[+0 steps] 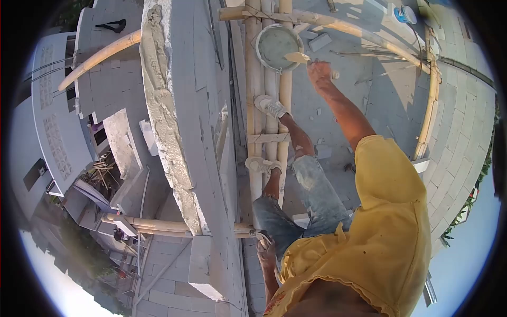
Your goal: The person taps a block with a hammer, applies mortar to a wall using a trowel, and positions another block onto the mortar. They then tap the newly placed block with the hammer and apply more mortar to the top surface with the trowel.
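My right hand (pixel 320 75) is closed on a trowel (pixel 297 57), whose blade lies over the rim of a round bucket (pixel 277 46) of wet grey mortar. Near the wall's side, my left hand (pixel 265 248) has its fingers curled round a dark, curved metal tool (pixel 261 235), only partly visible. A thick, uneven layer of mortar (pixel 165 111) runs along the top of the block wall (pixel 203 105). At the lower end of that layer sits a pale block (pixel 200 261).
My feet stand on bamboo poles (pixel 271 84) lashed together beside the wall. Another bamboo pole (pixel 348 26) curves across the top right. A white and blue bucket (pixel 404 14) and loose block pieces (pixel 320 42) lie below. Bamboo (pixel 158 226) also projects beyond the wall at lower left.
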Demonstrator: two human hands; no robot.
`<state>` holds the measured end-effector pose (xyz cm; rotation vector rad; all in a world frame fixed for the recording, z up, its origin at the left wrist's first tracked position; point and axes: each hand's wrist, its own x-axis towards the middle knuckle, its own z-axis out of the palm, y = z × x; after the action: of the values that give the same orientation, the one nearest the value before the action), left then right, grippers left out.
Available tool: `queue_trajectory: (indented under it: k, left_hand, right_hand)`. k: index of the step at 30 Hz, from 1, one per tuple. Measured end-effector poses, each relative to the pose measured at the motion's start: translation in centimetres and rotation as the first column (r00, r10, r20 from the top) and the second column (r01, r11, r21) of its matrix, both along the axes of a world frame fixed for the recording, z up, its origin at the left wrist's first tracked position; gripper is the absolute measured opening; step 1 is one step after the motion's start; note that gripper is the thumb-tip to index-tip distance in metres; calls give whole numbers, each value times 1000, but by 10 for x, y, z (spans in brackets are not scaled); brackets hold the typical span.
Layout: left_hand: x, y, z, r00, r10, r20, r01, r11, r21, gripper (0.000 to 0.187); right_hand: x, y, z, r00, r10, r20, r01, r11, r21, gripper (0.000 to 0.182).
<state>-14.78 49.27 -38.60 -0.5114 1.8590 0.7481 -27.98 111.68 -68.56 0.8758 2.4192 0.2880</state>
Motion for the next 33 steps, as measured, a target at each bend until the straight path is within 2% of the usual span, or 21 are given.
queue_trajectory:
  k: [3, 4, 7, 8, 11, 14, 17, 18, 20, 23, 26, 29, 32, 33]
  left_hand:
    - [0, 28, -34, 974, -227, 4, 227, 973, 41, 30]
    - [-7, 44, -31, 894, -436, -105, 443, 894, 62, 34]
    - [-7, 46, -36, 734, -664, -142, 665, 745, -50, 33]
    - [-10, 47, -36, 729, -669, -148, 670, 741, -51, 32]
    - [-21, 57, -44, 823, -547, -155, 550, 835, -30, 27]
    - [-32, 55, -49, 890, -443, 107, 454, 882, -122, 18]
    - [-31, 37, -56, 930, -340, 142, 355, 930, -100, 13]
    - [-25, 29, -58, 925, -372, 78, 377, 923, -70, 13]
    - [-29, 34, -61, 953, -279, 117, 290, 952, -100, 15]
    - [-38, 34, -66, 954, -237, 186, 262, 957, -127, 17]
    - [-37, 31, -72, 958, -225, 179, 257, 951, -175, 17]
    - [-42, 36, -74, 981, -128, 149, 151, 975, -163, 16]
    - [-45, 38, -75, 988, -17, 151, 37, 991, -126, 15]
    - [-44, 37, -73, 987, 15, 157, 3, 994, -113, 15]
  right_hand:
    - [-19, 26, -53, 999, 26, -23, -28, 996, -82, 17]
    - [-27, 32, -65, 999, 29, -22, -32, 992, -119, 17]
    - [-44, 39, -86, 997, 79, 23, -71, 969, -237, 18]
    - [-49, 39, -91, 994, 105, 41, -89, 957, -278, 18]
    - [-60, 31, -112, 993, 55, 105, -9, 920, -391, 24]
    - [-53, 26, -127, 985, -102, 136, 153, 882, -446, 30]
    - [-26, 37, -127, 961, -276, 24, 249, 820, -515, 39]
    - [-19, 40, -126, 950, -309, 39, 278, 786, -552, 43]
    - [-12, 48, -123, 926, -371, 70, 331, 711, -620, 50]
    - [-2, 49, -125, 911, -413, 11, 320, 689, -650, 62]
    - [25, 49, -162, 840, -475, -263, 184, 705, -685, 57]
    - [10, 49, -140, 587, -799, 131, 527, 254, -811, 55]
    - [19, 37, -140, 449, -894, -2, 388, 197, -901, 45]
    - [22, 30, -130, 428, -904, -18, 388, 202, -899, 45]
